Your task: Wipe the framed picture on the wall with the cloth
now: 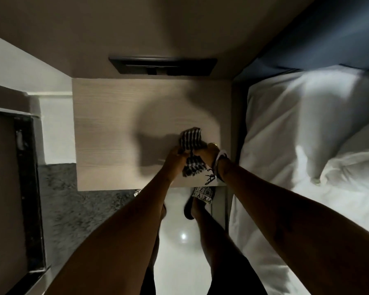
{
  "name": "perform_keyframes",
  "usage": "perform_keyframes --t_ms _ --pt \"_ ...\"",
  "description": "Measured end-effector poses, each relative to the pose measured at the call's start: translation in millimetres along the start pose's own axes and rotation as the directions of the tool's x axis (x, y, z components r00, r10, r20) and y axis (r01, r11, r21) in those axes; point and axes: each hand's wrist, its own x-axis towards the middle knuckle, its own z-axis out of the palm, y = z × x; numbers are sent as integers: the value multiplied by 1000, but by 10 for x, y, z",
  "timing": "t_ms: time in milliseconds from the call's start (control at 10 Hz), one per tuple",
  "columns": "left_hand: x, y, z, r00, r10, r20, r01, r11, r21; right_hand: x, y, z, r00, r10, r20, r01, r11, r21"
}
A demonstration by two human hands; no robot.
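Both hands on cloth, over bedside table
Left hand and right hand, close together, grip the checked cloth above the table, bed alongside

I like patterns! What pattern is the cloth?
Black-and-white checks on the cloth, seen in the head view.

A pale wood tabletop stands against a beige wall, white bed beside it (dim light), glossy white floor below
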Motion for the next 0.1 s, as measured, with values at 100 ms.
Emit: perform_keyframes --t_ms 100 --pt "-12 -42 -27 1000 -16 -21 19 990 141 -86 157 -47 999 26 41 -19 986 -167"
